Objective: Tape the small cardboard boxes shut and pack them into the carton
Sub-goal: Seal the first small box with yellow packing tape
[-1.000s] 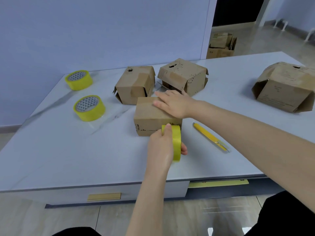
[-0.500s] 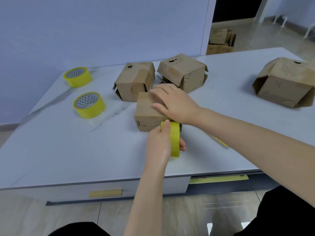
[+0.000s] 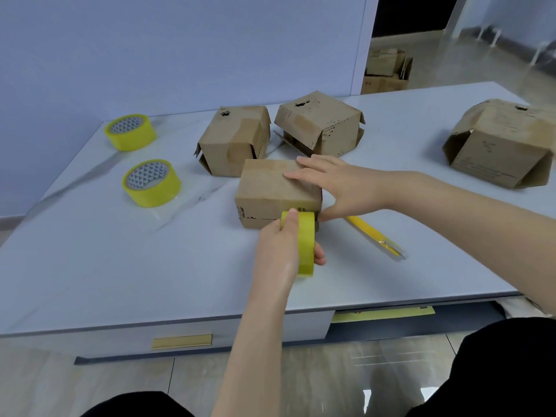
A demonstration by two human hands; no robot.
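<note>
While the right hand (image 3: 341, 188) presses flat, fingers straight, on top of the small box (image 3: 270, 188) on the table (image 3: 120, 266), we see the left hand (image 3: 278, 251) curled round the upright tape roll (image 3: 306, 245), which touches the box's near face.

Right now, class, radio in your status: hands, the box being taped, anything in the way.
Left hand grips tape roll against box front. Right hand presses flat on box top. Yellow cutter lies right of box, clear.
</note>
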